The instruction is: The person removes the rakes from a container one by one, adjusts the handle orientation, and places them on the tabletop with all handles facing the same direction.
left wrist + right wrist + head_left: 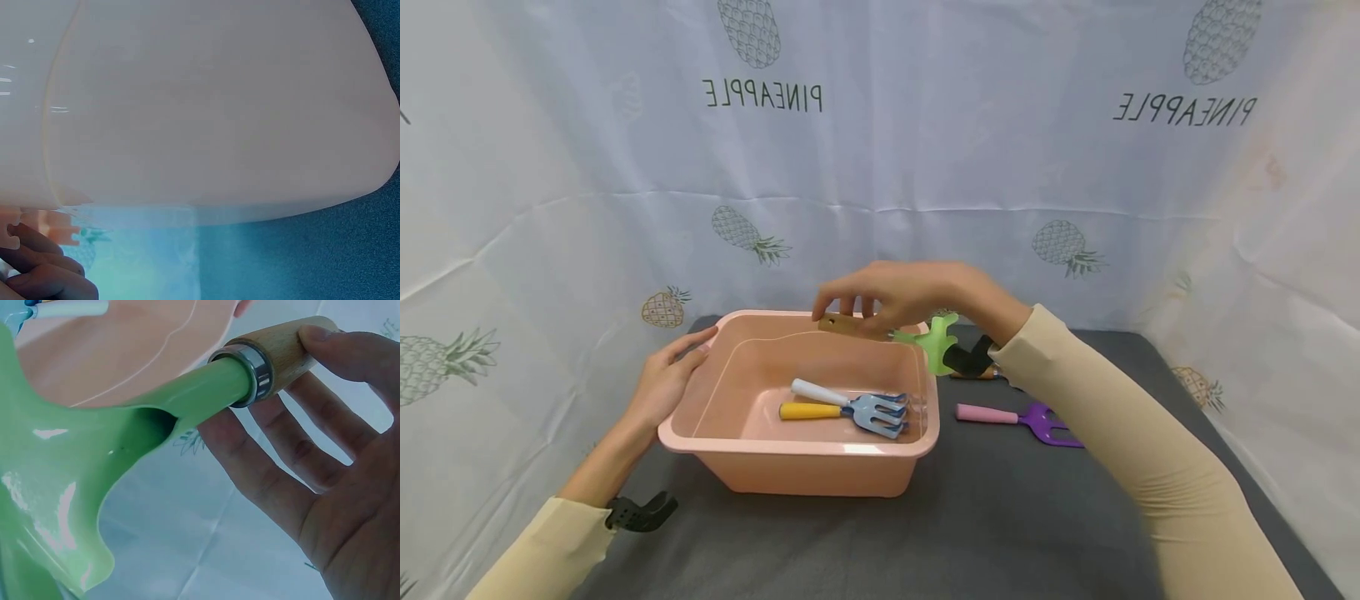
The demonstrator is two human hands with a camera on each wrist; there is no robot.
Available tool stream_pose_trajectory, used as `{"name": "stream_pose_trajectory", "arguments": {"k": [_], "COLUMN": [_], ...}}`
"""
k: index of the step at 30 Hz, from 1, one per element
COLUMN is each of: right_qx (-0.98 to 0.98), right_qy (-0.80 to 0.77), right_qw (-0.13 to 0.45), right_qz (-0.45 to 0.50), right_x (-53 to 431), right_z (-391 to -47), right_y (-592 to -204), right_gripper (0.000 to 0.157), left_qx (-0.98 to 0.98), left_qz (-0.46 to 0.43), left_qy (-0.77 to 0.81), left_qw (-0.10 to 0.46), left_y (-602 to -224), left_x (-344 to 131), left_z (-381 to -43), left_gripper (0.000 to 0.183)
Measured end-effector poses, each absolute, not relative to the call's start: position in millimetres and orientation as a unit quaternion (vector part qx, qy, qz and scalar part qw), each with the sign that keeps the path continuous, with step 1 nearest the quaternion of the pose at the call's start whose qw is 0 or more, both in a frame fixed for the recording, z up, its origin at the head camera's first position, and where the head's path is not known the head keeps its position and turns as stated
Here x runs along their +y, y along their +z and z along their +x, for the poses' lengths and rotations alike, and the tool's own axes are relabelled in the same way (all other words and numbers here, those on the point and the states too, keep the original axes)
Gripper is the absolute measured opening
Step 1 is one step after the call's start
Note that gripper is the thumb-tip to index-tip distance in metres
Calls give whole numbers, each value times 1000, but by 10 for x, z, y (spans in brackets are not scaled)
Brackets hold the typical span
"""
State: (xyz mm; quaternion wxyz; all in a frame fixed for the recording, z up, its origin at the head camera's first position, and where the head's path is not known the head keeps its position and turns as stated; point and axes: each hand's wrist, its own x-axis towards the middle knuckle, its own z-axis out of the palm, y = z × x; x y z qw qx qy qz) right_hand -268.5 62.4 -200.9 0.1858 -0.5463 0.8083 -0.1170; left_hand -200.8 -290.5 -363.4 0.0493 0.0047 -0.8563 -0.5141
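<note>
A pink plastic basin [797,448] stands on the dark tabletop. My left hand [666,383] grips its left rim; in the left wrist view, curled fingers [56,275] show beside the basin wall [212,112]. Over the basin's far right side, my right hand [895,292] pinches the wooden handle of a green garden hand tool [206,394], thumb on one side and fingers on the other. The tool's green head points right, partly hidden by the wrist strap. Inside the basin lie a white-handled garden fork [820,393] and a yellow-handled garden fork [811,411], heads overlapping.
Right of the basin lies a purple garden fork [1037,421] with a pink handle, partly covered by my right sleeve. Behind it, a wooden-handled tool [977,375] is mostly hidden by the arm. A pineapple-print curtain [925,158] encloses the back and sides.
</note>
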Motion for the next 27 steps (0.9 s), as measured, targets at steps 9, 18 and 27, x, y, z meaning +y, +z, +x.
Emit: {"name": "stream_pose_trajectory", "arguments": {"k": [9, 18, 27], "right_qx": [812, 830, 845], "right_qy": [-105, -120, -114], "right_qw": [173, 165, 151], "right_qz": [-548, -520, -500], "right_x": [864, 1180, 1529], "right_z": [-2653, -2636, -2608], "right_y": [-2033, -2071, -2159], "right_gripper": [43, 42, 42], "left_qx": [-856, -859, -865], "left_qz": [7, 9, 12], "left_qy": [-516, -511, -500], "left_qw": [38, 37, 41], "left_y": [-3640, -3648, -3642], "left_x": [-2916, -2917, -2910], "left_z": [-2012, -2033, -2034], "left_gripper": [57, 58, 58]}}
